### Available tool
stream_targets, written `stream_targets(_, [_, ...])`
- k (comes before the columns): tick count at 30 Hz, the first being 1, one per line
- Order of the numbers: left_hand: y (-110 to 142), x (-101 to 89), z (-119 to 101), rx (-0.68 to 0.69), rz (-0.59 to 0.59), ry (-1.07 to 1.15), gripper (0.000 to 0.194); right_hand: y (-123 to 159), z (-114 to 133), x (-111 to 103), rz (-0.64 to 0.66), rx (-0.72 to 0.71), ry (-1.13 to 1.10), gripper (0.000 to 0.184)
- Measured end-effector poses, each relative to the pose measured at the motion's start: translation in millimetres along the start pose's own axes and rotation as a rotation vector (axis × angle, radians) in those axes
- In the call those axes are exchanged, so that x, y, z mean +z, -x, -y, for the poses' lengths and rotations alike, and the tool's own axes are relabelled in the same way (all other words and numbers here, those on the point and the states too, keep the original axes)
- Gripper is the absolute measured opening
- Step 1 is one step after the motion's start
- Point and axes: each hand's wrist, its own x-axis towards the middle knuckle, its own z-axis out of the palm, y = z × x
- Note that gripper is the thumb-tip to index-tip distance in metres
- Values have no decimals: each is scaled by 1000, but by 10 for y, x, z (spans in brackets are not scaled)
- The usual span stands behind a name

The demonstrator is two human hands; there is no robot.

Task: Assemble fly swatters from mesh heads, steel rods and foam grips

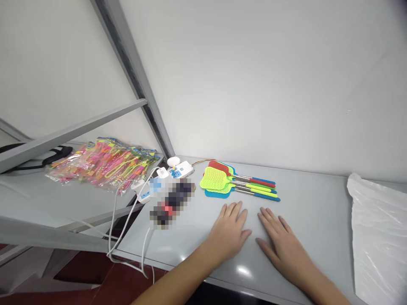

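Note:
My left hand (pixel 228 232) lies flat on the grey shelf (pixel 321 203), fingers stretched forward, with nothing in it. Beside it, my right hand (pixel 281 241) also rests palm down with its fingers extended and holds nothing. Just beyond both hands is a stack of fly swatters (pixel 213 178) with perforated heads in yellow-green, red and blue. Their metal shafts and coloured handles (pixel 265 191) point to the right. Neither hand touches the swatters. The lower ones are partly covered by those on top.
Left of the swatters are a white power strip (pixel 181 170) with plugs, white cables (pixel 127 220) hanging over the edge, and a blurred-out object (pixel 171 204). Packaged colourful items (pixel 110 165) lie on the neighbouring shelf, past a metal post (pixel 136 80). White plastic sheeting (pixel 378 241) lies at right.

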Motion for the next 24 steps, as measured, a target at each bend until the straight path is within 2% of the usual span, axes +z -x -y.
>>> stream_targets(3, [93,110,-63,-84,38,-28,61,43,77,27,27,80,-24,68])
stream_targets(8, [46,152,-135,-217,51,-57,59,-51,166,-24,55,223,-60,64])
stream_targets(17, [47,104,-164,-230,93,-28,56,13,89,-127,160,205,-126,64])
stream_targets(24, [48,111,-130,-226,93,4,55,44,93,-88,138,197,-93,62])
